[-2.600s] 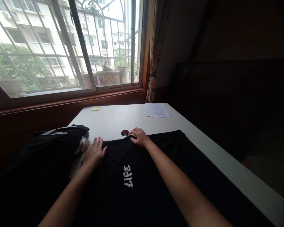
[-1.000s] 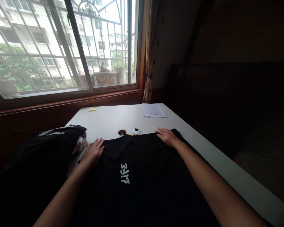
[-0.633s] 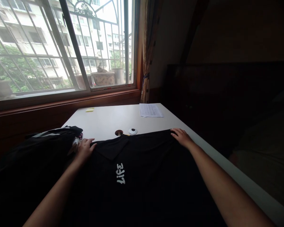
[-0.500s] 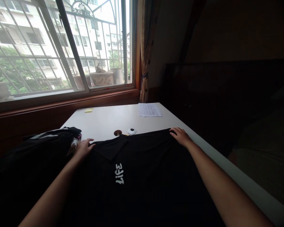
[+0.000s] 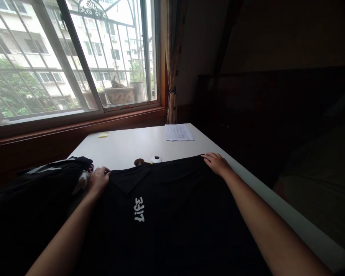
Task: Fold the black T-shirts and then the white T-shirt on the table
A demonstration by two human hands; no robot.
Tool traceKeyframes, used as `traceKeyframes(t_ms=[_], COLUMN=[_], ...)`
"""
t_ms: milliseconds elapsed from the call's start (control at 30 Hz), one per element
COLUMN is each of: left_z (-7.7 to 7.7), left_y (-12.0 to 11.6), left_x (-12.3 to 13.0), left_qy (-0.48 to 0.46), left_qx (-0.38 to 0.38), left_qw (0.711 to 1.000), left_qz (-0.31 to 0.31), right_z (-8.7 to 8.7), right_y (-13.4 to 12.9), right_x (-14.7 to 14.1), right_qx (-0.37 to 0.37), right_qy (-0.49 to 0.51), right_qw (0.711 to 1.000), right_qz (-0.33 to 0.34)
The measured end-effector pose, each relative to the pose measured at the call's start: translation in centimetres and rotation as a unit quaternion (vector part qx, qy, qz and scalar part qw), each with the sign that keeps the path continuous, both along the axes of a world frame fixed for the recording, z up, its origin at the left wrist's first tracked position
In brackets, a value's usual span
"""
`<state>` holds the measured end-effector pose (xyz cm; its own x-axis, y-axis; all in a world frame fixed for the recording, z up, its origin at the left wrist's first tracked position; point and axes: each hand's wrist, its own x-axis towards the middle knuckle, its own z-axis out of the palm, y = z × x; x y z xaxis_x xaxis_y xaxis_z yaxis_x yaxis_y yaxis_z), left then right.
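So the black garment [image 5: 172, 203] with white lettering is spread over the white table [image 5: 126, 143], between the hands and running back towards the wearer; left hand [image 5: 99, 179] is pinched on its far-left corner, right hand [image 5: 217, 163] pinched on the far-right one; a couple seconds ago the right was mid-edge by the table hole [image 5: 139, 162], and the left lay flat, fingers out.
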<state>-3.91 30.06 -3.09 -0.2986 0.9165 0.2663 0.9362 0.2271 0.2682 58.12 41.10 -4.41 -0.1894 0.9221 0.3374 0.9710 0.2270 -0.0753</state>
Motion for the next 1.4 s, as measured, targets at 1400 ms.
traceKeyframes(t_ms=[1400], left_z=[-0.3], left_y=[1.8], left_x=[-0.4], left_qy=[0.022], left_qx=[0.013], left_qw=[1.0], left_qz=[-0.007], right_z=[0.2], right_y=[1.4], right_x=[0.6], right_qx=[0.039], right_qy=[0.053], right_qw=[0.997], right_qz=[0.045])
